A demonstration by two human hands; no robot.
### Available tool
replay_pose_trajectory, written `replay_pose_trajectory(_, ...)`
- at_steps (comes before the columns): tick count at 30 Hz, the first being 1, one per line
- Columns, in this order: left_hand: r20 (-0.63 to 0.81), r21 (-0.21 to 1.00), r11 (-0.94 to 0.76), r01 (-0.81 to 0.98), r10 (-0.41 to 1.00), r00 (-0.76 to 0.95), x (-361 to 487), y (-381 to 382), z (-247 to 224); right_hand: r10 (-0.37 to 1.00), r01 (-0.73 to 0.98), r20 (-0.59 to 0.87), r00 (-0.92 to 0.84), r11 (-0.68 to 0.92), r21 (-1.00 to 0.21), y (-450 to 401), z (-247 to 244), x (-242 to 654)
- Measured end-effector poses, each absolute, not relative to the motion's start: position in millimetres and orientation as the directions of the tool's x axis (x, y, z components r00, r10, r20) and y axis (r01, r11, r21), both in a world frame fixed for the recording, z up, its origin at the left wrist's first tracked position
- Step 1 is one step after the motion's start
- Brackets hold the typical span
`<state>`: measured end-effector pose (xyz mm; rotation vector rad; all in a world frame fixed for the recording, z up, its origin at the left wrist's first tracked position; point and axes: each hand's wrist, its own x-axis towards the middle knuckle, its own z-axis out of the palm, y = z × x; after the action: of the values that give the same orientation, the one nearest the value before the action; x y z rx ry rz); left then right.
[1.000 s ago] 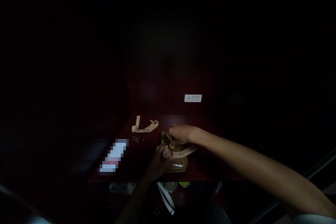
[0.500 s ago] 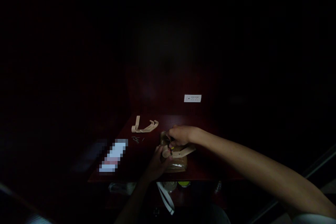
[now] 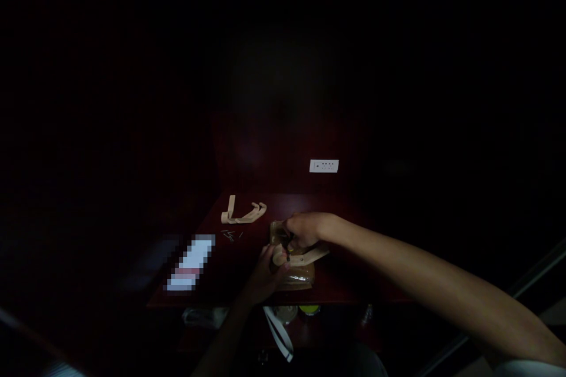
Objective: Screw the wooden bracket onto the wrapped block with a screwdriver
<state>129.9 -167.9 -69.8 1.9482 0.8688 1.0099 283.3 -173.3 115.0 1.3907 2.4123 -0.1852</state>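
A pale wooden bracket (image 3: 305, 258) lies across a brown package (image 3: 298, 277) wrapped in clear film near the table's front edge. My left hand (image 3: 264, 277) grips the bracket's rounded end from the left, with fingers and thumb closed round it. Above it, my right hand (image 3: 304, 228) is closed around a screwdriver (image 3: 290, 250), of which only a yellow part and a dark lower end show. That end points down at the bracket beside the rounded piece. The rest of the tool is hidden by my fingers.
Other pale wooden hook pieces (image 3: 243, 218) lie at the back left of the dark red table (image 3: 239, 288), with several screws (image 3: 229, 235) in front. A blurred bright rectangle (image 3: 191, 262) lies left. A white socket (image 3: 324, 166) is behind; a white strap (image 3: 279, 336) hangs below.
My right hand has turned and shifted slightly, and less of the yellow part shows. The bracket's rounded end has tilted a little in my left hand.
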Motion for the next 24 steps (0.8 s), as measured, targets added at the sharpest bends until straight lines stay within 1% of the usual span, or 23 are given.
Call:
replay_pose_trajectory(5,0.356,0.849,-0.482,0.214,0.823,0.443,129.9,-167.4,-70.1,0.79,0.849,-0.369,-0.491,0.528,0.001,-173.3,114.7,284.2)
replay_pose_trajectory(12,0.326,0.851,-0.467,0.239,0.828,0.456,129.0,-167.3,-70.1,0.782,0.838,-0.396,-0.482,0.543,0.051,-173.9,119.9,277.6)
replay_pose_trajectory(17,0.333,0.858,-0.463,0.223,0.832,0.443,129.2,-168.4,-69.9,0.806,0.854,-0.397,-0.44,0.511,0.091,-172.6,119.3,275.3)
replay_pose_trajectory(19,0.348,0.853,-0.475,0.218,0.827,0.442,128.9,-168.3,-69.8,0.802,0.858,-0.403,-0.441,0.509,0.073,-172.2,117.4,276.9)
replay_pose_trajectory(22,0.354,0.844,-0.486,0.225,0.821,0.447,128.4,-167.7,-70.2,0.788,0.843,-0.374,-0.489,0.538,0.032,-171.8,115.3,280.3)
replay_pose_trajectory(24,0.355,0.841,-0.49,0.229,0.82,0.449,128.3,-167.3,-70.6,0.789,0.836,-0.353,-0.503,0.548,0.034,-171.9,115.6,281.7)
